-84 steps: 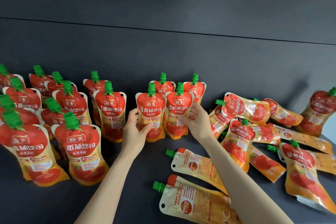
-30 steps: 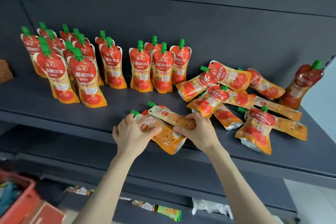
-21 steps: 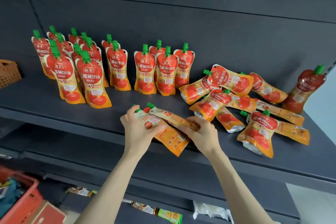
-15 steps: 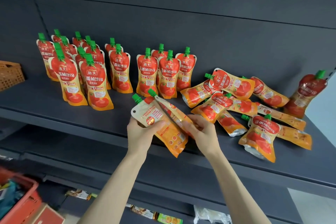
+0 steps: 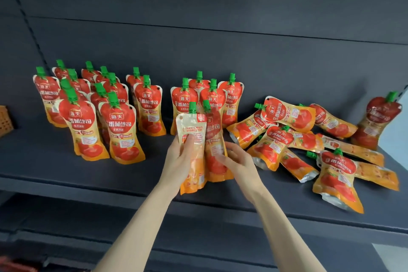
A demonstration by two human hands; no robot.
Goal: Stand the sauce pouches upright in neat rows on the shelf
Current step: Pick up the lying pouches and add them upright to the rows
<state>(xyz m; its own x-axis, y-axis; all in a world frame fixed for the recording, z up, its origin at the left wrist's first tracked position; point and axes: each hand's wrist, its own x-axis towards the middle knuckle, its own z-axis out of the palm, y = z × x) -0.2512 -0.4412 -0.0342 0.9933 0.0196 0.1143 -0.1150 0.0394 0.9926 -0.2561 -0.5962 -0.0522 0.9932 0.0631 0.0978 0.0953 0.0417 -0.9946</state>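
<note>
Before perhaps sixteen upright pouches (image 5: 123, 126), two hands (image 5: 177, 161) (image 5: 241, 166) hold two more pouches (image 5: 194, 130) (image 5: 215, 130).

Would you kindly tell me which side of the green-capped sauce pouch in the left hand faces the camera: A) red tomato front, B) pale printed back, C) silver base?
B: the green-capped sauce pouch held in the left hand shows its pale back panel with small print.
</note>
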